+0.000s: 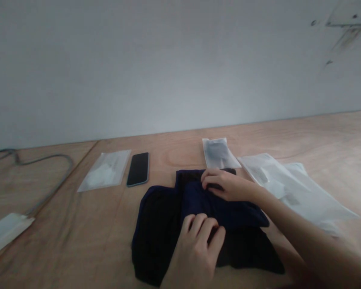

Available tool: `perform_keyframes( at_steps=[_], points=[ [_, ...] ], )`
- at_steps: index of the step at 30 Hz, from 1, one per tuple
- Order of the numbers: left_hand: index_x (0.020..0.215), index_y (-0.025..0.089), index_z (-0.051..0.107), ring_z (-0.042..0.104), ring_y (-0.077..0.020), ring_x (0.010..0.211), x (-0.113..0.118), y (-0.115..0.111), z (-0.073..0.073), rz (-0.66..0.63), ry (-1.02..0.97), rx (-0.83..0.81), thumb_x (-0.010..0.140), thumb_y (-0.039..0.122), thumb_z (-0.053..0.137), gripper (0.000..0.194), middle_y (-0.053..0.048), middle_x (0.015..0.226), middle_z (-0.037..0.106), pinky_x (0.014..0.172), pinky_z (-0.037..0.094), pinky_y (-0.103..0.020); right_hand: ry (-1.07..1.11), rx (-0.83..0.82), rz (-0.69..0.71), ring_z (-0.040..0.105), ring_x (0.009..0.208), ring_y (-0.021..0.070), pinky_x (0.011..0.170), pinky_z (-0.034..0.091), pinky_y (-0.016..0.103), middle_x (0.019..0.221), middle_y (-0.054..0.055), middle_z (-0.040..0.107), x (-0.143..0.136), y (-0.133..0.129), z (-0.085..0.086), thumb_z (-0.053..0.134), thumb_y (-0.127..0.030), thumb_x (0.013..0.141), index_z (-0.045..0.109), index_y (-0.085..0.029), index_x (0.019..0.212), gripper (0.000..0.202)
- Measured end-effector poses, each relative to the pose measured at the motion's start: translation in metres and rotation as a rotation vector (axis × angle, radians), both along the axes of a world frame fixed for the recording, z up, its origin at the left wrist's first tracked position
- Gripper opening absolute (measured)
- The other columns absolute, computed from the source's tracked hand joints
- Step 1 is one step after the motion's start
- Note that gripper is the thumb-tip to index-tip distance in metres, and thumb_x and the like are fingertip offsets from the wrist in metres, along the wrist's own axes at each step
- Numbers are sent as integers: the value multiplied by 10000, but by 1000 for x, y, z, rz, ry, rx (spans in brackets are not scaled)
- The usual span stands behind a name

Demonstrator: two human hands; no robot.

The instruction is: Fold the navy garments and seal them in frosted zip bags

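Note:
A dark cloth piece [156, 224], black with navy edging, lies spread on the wooden table in the middle. Part of it is folded over, showing a navy flap [234, 212]. My right hand [224, 185] is at the flap's far edge, its fingers curled down and closed on the fabric. Nearer to me, my left hand [200, 241] has bent fingers closed on the near left part of the flap. The fingertips of the left hand are partly hidden from view. Whether the cloth is a garment I cannot tell.
A phone [138, 169] and a translucent bag [106, 171] lie to the left. Behind the cloth is a small pouch with dark contents [219, 153]. White plastic bags [307, 196] overlap at right. A power strip [7, 233] with a grey cable [58, 184] sits far left; a wall [168, 72] stands behind.

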State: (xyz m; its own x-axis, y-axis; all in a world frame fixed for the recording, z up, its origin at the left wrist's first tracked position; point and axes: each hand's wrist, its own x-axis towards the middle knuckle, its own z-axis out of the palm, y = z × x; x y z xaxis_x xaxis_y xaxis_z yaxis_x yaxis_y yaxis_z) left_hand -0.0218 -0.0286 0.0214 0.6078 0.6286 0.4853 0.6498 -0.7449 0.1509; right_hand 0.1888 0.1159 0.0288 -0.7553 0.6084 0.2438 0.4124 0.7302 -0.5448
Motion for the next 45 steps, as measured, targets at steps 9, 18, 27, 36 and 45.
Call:
perform_keyframes(
  at_steps=[9,18,27,36,45],
  points=[
    [1169,204,648,675,-236,905,-49,-16,-10,440,-260,53,1010,309,668,191,-70,996,724,777,523,-374,-39,26,-91,659,870,198,809,510,317,991,83,693,-46,28,21,651,-321,1000,740,-170,1001,175],
    [1162,213,644,681,-222,947,-21,-13,6,391,-362,46,978,129,661,204,-55,1022,741,844,513,-385,-148,-65,17,651,746,159,694,502,274,869,29,739,-43,35,36,722,-232,914,747,-189,952,63],
    [1133,200,658,628,-231,934,74,4,16,76,-282,35,982,138,668,164,-33,1042,742,791,453,-414,-91,-189,-215,701,912,179,775,585,306,1073,72,745,96,1,41,590,-337,991,705,-204,1121,219],
    [1137,220,664,632,-253,1062,88,7,3,-49,-163,-130,1001,285,650,151,-64,1171,692,890,532,-433,33,-114,-561,735,984,227,830,656,402,1204,133,680,114,-58,-7,481,-342,1057,655,-213,1220,271],
    [1285,195,630,721,-293,923,41,25,-9,351,-159,-382,919,239,727,381,-91,1018,743,816,598,-460,193,-137,-695,742,788,179,703,680,369,1306,109,611,81,-114,-27,625,-423,1010,679,-313,1302,317]
  ],
)
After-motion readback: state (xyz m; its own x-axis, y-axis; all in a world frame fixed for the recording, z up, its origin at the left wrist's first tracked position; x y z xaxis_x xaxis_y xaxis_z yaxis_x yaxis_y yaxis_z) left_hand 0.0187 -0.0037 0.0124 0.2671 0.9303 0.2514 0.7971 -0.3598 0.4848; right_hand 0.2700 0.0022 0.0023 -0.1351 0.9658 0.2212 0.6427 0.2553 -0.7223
